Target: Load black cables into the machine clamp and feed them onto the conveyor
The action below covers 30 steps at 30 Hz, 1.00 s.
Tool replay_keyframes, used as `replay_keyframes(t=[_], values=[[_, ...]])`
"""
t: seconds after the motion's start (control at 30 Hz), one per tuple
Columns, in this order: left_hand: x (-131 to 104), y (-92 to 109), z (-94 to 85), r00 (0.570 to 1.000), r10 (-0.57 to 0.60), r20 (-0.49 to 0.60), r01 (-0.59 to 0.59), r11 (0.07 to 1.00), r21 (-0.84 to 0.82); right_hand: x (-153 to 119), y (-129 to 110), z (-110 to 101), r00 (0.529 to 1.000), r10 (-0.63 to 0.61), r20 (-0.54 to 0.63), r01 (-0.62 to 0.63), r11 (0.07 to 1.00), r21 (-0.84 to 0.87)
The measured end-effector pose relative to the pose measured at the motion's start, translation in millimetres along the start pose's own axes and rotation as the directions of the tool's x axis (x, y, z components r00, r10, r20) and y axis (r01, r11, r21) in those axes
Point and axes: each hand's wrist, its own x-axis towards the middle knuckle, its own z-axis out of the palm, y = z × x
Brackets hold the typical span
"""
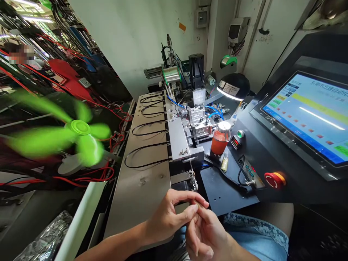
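Observation:
My left hand (169,216) and my right hand (204,233) meet low in the view, fingertips pressed together. Thumb and forefinger of the left one close against the fingers of the right. Anything held between them is hidden or too small to name. Just beyond the fingers sits a small metal clamp-like part (193,180) at the near end of the machine. Black cable loops (145,146) lie across a metal plate (141,203) to the left, their ends at the machine's rail (176,137).
An orange-red bottle (219,139) and a small vial (224,162) stand on the right. Beyond are a wire spool (172,74) and a lit lamp (233,86). A touchscreen (307,116) and red stop button (274,180) flank the right. A green fan (81,127) spins left.

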Motion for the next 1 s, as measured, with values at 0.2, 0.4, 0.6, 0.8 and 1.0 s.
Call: replay_keyframes(t=[0.2,0.4,0.6,0.8,1.0], values=[[-1.4,0.3,-0.8,1.0,0.016,-0.018,-0.015,0.999,0.043,1.3,-3.3,3.6,0.999,-0.033,0.034,0.032,0.999,0.03],[-1.3,-1.1,-1.0,0.999,0.032,-0.004,-0.032,0.996,0.078,-0.3,-1.5,2.9,0.987,-0.069,0.148,0.05,0.991,0.126],[-1.9,-3.0,-5.5,0.995,0.049,0.081,-0.048,0.999,-0.013,-6.1,6.1,2.8,0.983,-0.033,0.18,0.002,0.986,0.169],[-0.3,-15.2,-15.0,0.963,0.23,0.139,-0.258,0.938,0.232,-7.9,12.8,-2.4,0.992,0.089,0.085,-0.099,0.988,0.119],[2.0,-30.6,-22.4,0.864,0.443,0.238,-0.501,0.798,0.334,-11.3,10.9,1.8,0.977,0.039,0.211,-0.078,0.98,0.183]])
